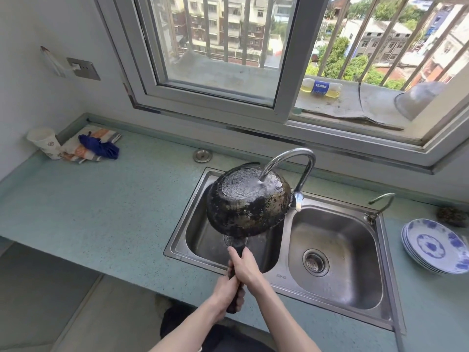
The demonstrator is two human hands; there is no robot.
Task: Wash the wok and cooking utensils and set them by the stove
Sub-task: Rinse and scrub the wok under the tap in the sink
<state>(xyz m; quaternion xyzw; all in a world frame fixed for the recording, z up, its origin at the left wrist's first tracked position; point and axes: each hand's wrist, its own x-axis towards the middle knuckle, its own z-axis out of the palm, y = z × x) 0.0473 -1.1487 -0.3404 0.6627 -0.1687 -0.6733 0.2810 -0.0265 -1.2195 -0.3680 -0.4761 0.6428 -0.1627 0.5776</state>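
A blackened wok (pixel 247 200) is held upside down over the left basin of the steel double sink (pixel 337 295). Water runs from the curved tap (pixel 291 158) onto the wok's scorched underside. Both hands grip its dark handle, which points toward me. My right hand (pixel 245 268) wraps the handle nearer the wok. My left hand (pixel 228 293) holds the handle's end just below. The wok hides most of the left basin.
The right basin with its drain strainer (pixel 315 262) holds nothing. A stack of blue-patterned plates (pixel 436 246) sits on the right counter, with a scouring pad (pixel 453 215) behind it. A paper cup (pixel 45 142) and cloths (pixel 94 146) lie at far left. A sink plug (pixel 202 155) rests behind the sink.
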